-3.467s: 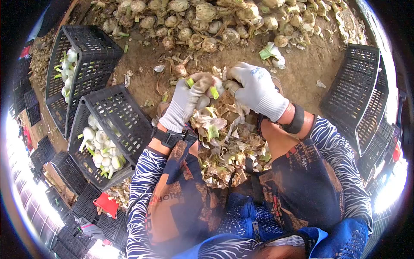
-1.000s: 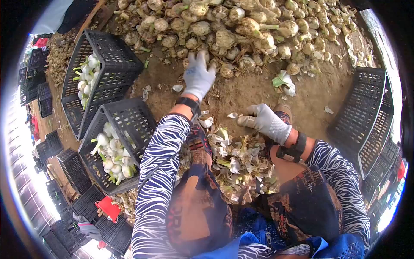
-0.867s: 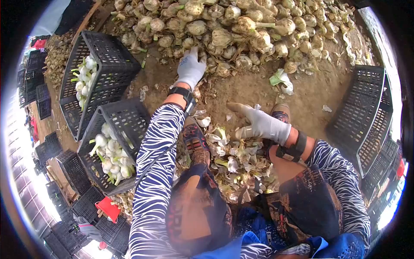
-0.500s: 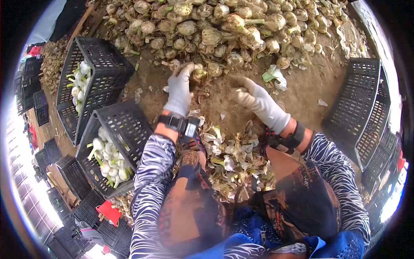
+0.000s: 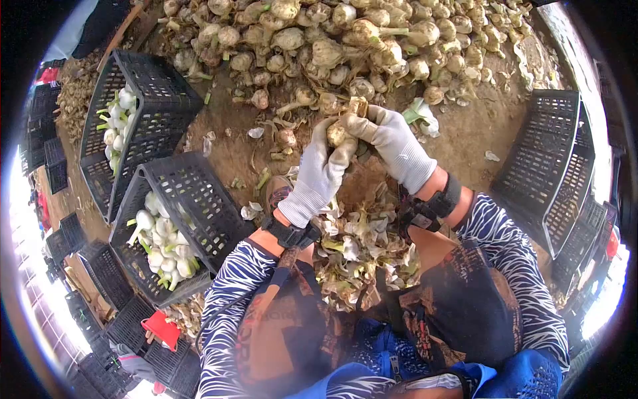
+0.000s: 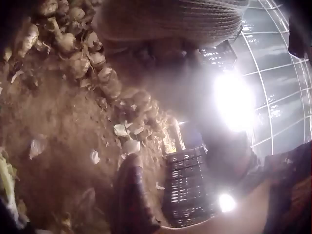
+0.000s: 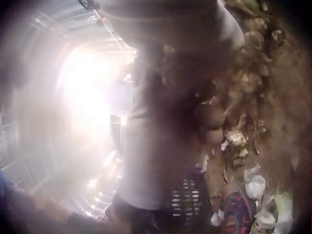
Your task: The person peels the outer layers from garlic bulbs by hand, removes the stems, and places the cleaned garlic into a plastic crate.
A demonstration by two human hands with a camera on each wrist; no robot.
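In the head view both gloved hands meet in front of the garlic heap. My left hand grips a garlic bulb with dirty brownish skin, its fingers curled round the lower side. From the right, my right hand pinches the same bulb at its upper side, where a dry stem sticks up between thumb and fingers. The right fingertips are partly hidden behind the bulb. Both wrist views are dim and blurred; the left glove fills the top of the left one, and the bulb does not show there.
A heap of unpeeled garlic spreads across the far side. Two black crates with white, green-stemmed garlic stand at left, more crates at right. Peeled skins lie between the legs. A loose leaf lies near the heap.
A whiter, green-stemmed garlic held earlier is gone from the hands. My left hand reached to the heap, took a dirty bulb and drew it back; my right hand came over to it.
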